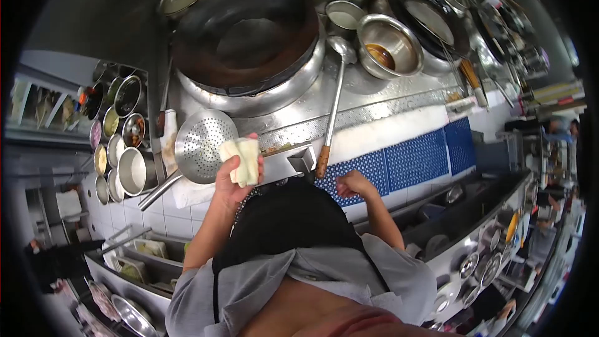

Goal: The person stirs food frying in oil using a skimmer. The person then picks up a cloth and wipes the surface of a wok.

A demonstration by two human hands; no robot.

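Note:
My left hand (230, 188) is closed around a folded, pale yellowish cloth (242, 161), held up in front of the stove edge. Just beside it lies a perforated strainer (203, 143), its metal handle pointing down to the left. My right hand (353, 185) hangs with curled fingers over a blue patterned mat (362, 175), and nothing shows in it. Between the hands and the stove, a long ladle (335, 103) with a wooden grip rests across the front ledge. A large black wok (246, 37) sits on the burner ahead.
Beside the wok, a steel bowl (390, 47) contains some brown liquid. A second wok (430, 19) stands at the back right, near a bamboo brush (473, 81). Several seasoning pots (136, 171) line the left side. A white towel (387, 131) covers the front ledge.

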